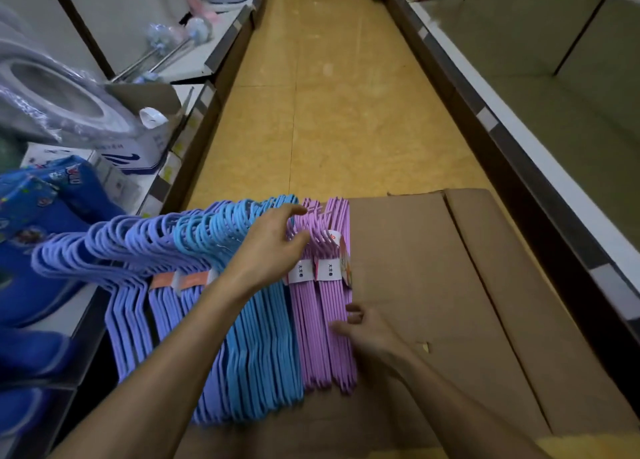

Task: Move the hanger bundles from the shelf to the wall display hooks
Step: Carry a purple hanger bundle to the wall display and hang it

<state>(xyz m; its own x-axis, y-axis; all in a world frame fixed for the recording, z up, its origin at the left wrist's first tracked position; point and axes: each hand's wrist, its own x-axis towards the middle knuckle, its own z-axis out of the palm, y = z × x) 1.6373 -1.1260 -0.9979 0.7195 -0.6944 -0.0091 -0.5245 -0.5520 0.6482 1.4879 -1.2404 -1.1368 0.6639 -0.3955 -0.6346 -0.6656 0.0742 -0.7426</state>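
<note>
The left hand (273,247) lies palm down with fingers loosely spread, its fingertips touching the hooks of the pink plastic hanger bundles (322,320). The right hand (367,334), palm turned leftward with fingers relaxed, presses against the right side of those thin, ribbed bundles. They stand on edge on a flat brown cardboard box (450,302), near its left edge, banded with white paper labels (327,270). Sky-blue hanger bundles (263,354) and lavender hanger bundles (131,306) lean beside them, leftward.
</note>
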